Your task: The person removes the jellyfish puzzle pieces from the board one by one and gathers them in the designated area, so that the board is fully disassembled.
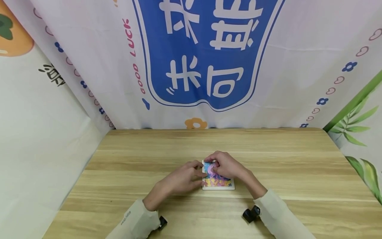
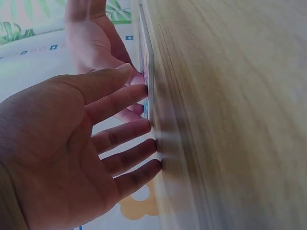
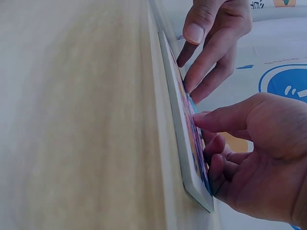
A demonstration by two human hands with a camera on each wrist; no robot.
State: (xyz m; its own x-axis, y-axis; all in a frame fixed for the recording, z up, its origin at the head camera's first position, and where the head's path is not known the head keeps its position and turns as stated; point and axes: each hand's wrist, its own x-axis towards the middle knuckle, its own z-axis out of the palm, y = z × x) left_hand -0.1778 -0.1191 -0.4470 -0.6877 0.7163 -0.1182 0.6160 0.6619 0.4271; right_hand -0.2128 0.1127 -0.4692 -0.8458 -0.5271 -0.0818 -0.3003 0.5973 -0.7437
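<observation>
A small flat board lies on the wooden table between both hands. It has a white border and a bright picture with a pink sea creature over yellow and pink shapes. My left hand is at the board's left edge, its fingers spread and fairly straight, tips touching the edge and the tabletop. From the right, my right hand reaches over the upper part of the board. In the right wrist view its thumb touches the picture while the other fingers bend in. I cannot tell whether a loose piece is between them.
The wood-grain table stretches out around the board. Behind it hangs a white cloth with a blue printed panel, and printed cloths stand at both sides. A black wrist device sits at the right sleeve, another at the left.
</observation>
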